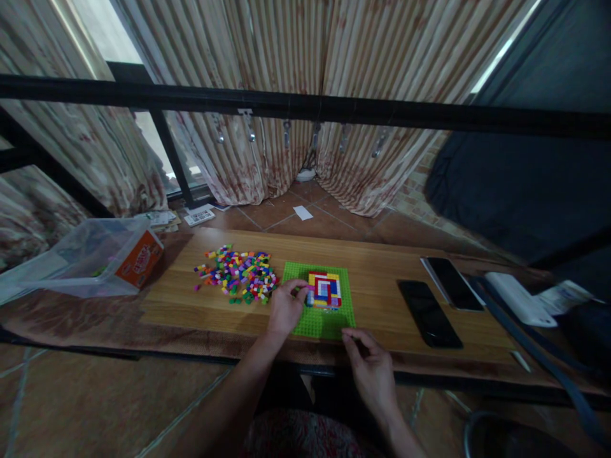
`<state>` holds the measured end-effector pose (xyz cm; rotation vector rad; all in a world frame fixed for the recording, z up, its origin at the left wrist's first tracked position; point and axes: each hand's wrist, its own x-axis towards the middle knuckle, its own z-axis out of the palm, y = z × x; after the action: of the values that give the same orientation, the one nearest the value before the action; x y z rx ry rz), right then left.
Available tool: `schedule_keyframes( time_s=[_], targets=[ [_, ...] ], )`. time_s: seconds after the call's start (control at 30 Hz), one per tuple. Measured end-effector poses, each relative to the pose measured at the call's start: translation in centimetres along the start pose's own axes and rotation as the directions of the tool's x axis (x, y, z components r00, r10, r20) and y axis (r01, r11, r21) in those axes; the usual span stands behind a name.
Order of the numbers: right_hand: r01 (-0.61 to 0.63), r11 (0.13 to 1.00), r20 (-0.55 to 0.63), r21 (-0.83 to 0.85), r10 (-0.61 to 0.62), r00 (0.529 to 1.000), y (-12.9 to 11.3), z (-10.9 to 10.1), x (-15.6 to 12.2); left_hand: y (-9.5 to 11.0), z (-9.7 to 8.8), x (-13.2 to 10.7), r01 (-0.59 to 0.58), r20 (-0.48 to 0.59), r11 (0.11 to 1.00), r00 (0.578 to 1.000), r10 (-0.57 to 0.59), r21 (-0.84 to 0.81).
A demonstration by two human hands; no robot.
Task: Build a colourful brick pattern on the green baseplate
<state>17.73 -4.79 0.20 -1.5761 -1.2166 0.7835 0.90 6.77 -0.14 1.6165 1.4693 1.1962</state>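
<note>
A green studded baseplate lies on the wooden board, bearing a roughly square layout of toy bricks in red, yellow, white and blue. My left hand reaches over the plate's left side. Its thumb and forefinger close on a small pink brick at the layout's left edge; whether that brick touches the others I cannot tell. By the plate's front right corner is my right hand, thumb and forefinger brought together and the other fingers curled. Anything between those fingertips is too small to make out.
Left of the plate spreads a pile of loose coloured bricks. A clear plastic box with an orange label lies at the far left. Two dark phones rest to the right, near a white device and a strap.
</note>
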Motion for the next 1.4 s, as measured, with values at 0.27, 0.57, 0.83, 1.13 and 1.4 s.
schedule_keyframes(
  time_s=[0.27,0.57,0.83,1.13,1.4],
  targets=[
    [-0.015,1.0,0.006,-0.007,0.015,1.0,0.0,0.1,0.5,0.3,-0.2,-0.5,0.002,-0.027,0.999,1.0,0.0,0.051],
    [-0.017,1.0,0.02,0.008,0.017,1.0,0.3,0.2,0.4,2.4,0.7,-2.0,0.065,-0.072,0.991,0.996,-0.057,0.119],
    [-0.049,0.999,0.02,-0.005,0.049,0.999,0.7,-0.2,0.2,1.3,0.5,-0.5,0.233,0.042,0.97,0.972,-0.231,-0.074],
    [-0.03,1.0,-0.012,0.001,0.03,0.999,-0.1,-0.5,1.5,-0.1,-0.1,0.3,0.304,0.231,0.901,0.943,-0.239,-0.31],
    [-0.048,0.999,-0.018,0.003,0.048,0.999,0.3,-0.4,1.7,0.1,-0.3,0.5,0.221,0.223,0.963,0.957,-0.184,-0.156]
  ],
)
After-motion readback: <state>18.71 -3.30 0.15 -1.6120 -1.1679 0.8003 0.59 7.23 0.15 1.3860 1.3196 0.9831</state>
